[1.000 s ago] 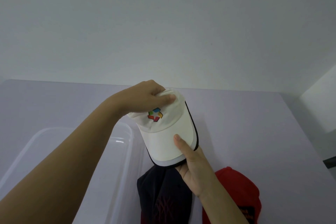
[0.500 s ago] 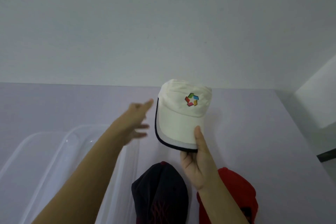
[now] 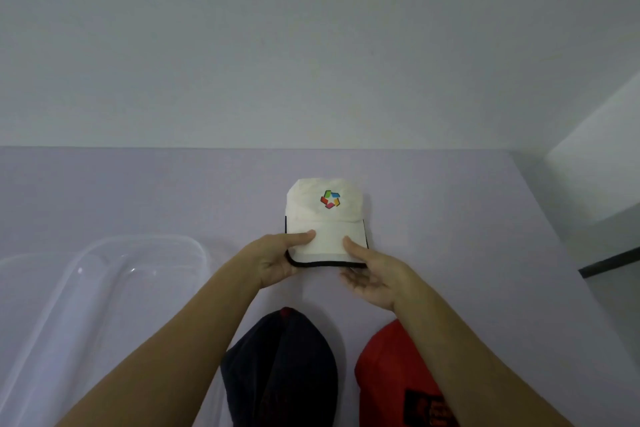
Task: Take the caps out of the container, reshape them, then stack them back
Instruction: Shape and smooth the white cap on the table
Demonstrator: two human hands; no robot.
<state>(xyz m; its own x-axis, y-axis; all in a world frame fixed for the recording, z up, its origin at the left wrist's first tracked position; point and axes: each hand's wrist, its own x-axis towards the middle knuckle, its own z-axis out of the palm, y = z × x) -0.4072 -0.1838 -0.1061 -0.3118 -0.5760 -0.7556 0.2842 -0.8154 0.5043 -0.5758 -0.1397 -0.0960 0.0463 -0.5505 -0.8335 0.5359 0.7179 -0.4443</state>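
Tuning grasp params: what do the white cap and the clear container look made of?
White cap: looks like soft woven fabric, matte, with creases in the crown, a stitched-looking multicolour logo and dark piping along the brim edge; the brim seems stiffer, staying flat between both thumbs. Container: probably clear plastic, glossy, with light glints on its rounded rim and the table visible through it.

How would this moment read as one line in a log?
stage: reshaping | white cap: brim held by left hand and right hand | dark cap, red cap: on table | container: left

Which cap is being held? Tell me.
The white cap with the colourful logo; both hands grip its brim, while the dark cap and red cap lie untouched nearer the person.
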